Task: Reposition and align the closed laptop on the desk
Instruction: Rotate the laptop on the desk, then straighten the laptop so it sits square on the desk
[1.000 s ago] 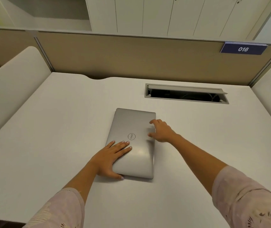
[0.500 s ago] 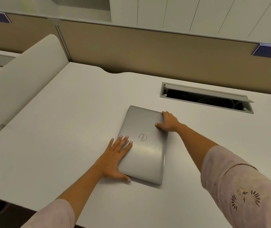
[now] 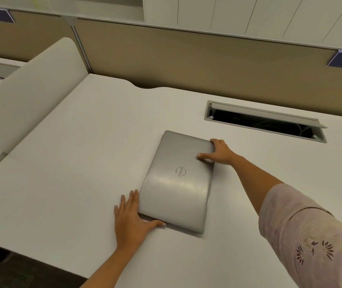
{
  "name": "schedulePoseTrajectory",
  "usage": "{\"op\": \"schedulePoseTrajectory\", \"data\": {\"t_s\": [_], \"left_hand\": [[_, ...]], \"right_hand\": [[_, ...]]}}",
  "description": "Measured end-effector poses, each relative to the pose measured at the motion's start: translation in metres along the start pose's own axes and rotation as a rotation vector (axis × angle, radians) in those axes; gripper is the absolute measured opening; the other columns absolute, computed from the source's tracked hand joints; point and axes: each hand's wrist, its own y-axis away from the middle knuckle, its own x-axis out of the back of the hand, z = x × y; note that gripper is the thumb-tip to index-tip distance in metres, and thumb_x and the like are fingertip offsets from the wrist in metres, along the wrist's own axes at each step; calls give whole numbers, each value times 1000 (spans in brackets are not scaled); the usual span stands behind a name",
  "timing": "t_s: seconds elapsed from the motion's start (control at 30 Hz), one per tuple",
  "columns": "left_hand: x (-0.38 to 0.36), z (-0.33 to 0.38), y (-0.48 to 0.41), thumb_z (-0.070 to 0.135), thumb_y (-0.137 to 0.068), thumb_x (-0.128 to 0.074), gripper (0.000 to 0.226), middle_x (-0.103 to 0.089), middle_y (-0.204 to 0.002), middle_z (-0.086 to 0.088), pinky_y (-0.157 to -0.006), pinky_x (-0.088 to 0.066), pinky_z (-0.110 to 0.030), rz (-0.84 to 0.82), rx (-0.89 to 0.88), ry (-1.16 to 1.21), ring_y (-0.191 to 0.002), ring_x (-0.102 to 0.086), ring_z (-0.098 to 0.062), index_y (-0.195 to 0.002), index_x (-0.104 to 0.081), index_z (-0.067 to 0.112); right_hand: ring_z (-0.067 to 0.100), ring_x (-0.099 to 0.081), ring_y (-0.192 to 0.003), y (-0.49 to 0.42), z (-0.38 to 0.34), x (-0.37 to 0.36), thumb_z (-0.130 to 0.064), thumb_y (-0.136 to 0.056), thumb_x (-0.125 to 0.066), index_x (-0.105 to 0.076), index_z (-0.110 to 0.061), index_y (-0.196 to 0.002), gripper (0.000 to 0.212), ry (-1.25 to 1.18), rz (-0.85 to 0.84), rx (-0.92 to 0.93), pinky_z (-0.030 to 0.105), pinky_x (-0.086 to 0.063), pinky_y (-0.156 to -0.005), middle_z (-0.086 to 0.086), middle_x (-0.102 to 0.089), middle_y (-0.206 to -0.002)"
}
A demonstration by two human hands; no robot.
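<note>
A closed silver laptop (image 3: 174, 190) with a round logo lies on the white desk (image 3: 72, 163), turned a little clockwise from the desk's edges. My left hand (image 3: 129, 220) lies flat at its near left corner, with the fingers along the left edge and the thumb along the near edge. That near edge casts a shadow on the desk. My right hand (image 3: 221, 152) holds the far right corner, fingers over the far edge and thumb on the lid.
An open cable hatch (image 3: 263, 123) is sunk into the desk behind the laptop on the right. A tan partition (image 3: 186, 63) closes the back. A white curved divider (image 3: 31, 90) stands on the left. The desk's front edge runs near my left forearm.
My left hand slid off the lid to the near left corner. My right hand shifted to the far right corner. The laptop has turned slightly clockwise, and the view swung left.
</note>
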Motion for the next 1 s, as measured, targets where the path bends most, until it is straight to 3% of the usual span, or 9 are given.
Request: {"op": "schedulePoseTrajectory", "data": {"t_s": [0.07, 0.17, 0.3, 0.43, 0.63, 0.8, 1.0], "left_hand": [[0, 4, 4, 63, -35, -87, 130, -50, -142, -4, -112, -30, -48, 37, 6, 110, -137, -35, -25, -146, -38, 16], [3, 5, 2, 46, -35, -95, 123, -56, -135, 4, -89, -47, -31, 28, -29, 150, -121, -43, -18, -143, -42, 20], [5, 11, -14, 32, -43, -95, 113, -46, -142, 13, -82, -41, -24, -40, -73, 164, -120, -40, -13, -142, -42, 30], [14, 25, -41, 19, -43, -94, 112, -42, -135, 24, -82, -38, -20, -169, -144, 233, -115, -39, -4, -140, -42, 41], [20, 53, -83, 26, -40, -89, 113, -55, -119, 16, -77, -37, -22, -372, -191, 87, -102, -48, -5, -135, -36, 57], [20, 77, -103, 20, -39, -88, 110, -55, -126, 23, -85, -40, -25, -425, -272, -7, -114, -50, -8, -134, -42, 51], [12, 88, -112, 8, -46, -87, 102, -47, -130, 25, -86, -36, -24, -465, -355, -90, -120, -49, -12, -131, -48, 46]], "right_hand": [[30, -29, -139, 0, 1, 0, -64, -72, -69, -28, -11, -147, 100, -45, 13, -18, 46, -29, -113, 12, -28, -150], [31, -32, -137, 3, 4, 0, -64, -75, -67, -34, -9, -143, 94, -93, 64, -59, 45, -32, -111, 13, -33, -146], [35, -41, -127, 14, 17, 6, -66, -83, -55, -46, -1, -132, 82, 37, 197, -162, 42, -31, -105, 17, -50, -133], [38, -48, -116, 31, 54, 13, -76, -80, -43, -53, -1, -120, 86, 113, 287, -293, 43, -36, -93, 18, -62, -114], [36, -51, -111, 82, 100, 19, -65, -86, -44, -53, -4, -117, 69, 201, 383, -415, 44, -39, -93, 17, -62, -114], [37, -59, -95, 117, 127, 15, -58, -90, -44, -49, -1, -108, 60, 159, 393, -426, 43, -46, -84, 18, -65, -103], [35, -59, -82, 154, 143, 2, -53, -91, -48, -44, -6, -89, 47, 116, 464, -404, 37, -43, -67, 16, -64, -91]]}}
